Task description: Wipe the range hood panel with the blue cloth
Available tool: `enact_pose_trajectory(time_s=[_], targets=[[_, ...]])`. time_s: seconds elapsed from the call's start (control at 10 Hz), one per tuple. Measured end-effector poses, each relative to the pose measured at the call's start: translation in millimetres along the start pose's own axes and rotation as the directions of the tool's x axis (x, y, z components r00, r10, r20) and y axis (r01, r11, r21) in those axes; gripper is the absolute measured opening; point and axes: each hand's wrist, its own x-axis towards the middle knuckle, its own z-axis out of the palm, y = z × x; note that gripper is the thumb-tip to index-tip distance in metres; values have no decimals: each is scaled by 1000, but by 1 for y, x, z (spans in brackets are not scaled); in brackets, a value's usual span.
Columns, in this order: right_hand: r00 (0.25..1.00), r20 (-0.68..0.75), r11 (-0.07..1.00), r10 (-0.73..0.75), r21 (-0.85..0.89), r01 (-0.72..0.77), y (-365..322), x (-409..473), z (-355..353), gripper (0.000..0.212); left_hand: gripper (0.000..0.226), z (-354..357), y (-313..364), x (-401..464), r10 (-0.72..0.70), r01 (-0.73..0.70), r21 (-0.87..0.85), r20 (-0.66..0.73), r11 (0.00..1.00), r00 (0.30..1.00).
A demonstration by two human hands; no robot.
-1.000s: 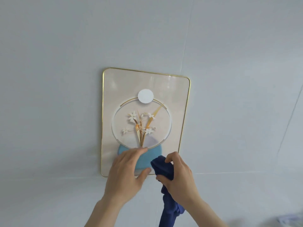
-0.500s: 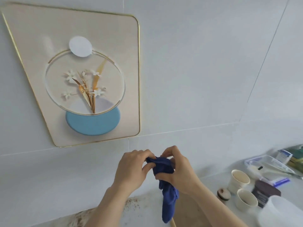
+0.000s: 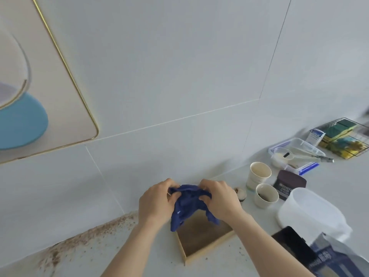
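Both hands are bunching the blue cloth (image 3: 189,204) above the wooden tray (image 3: 201,239), which I'm using as the landmark. Left hand (image 3: 157,202) is gripping the cloth's left side, right hand (image 3: 220,200) its right side; the fingers (image 3: 205,198) of both are curled and pinching the fabric, with a loose end hanging down toward the tray. The panel (image 3: 65,108) with the gold rim is sitting up and well left of the tray, on the wall, and nothing is touching it. Judging from this, the cloth is being regathered or refolded, so the wiping is paused; I can't tell how much of the panel is clean. Brown specks are lying on the desk (image 3: 83,248) left of the tray. Two paper cups (image 3: 259,174) are standing right of the tray.
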Motion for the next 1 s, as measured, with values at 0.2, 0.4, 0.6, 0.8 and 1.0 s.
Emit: enact_pose_trajectory(time_s=[0.2,0.4,0.6,0.8,1.0], targets=[[997,71,998,12,53,-16,50,1,44,26,25,64,-11,2,-93,95,-9,132,995,987],[977,211,994,-3,-103,25,80,-20,94,41,50,114,-30,-15,-77,21,158,356,987,931],[897,438,981,53,-192,36,92,-46,118,38,70,141,-51,-35,-116,-139,393,558,909,822],[814,568,939,119,-330,93,90,-54,119,74,78,127,-56,-47,-170,-185,430,662,884,730],[724,655,926,217,-373,60,57,-50,92,75,86,74,-52,-50,-79,-160,269,700,950,710]])
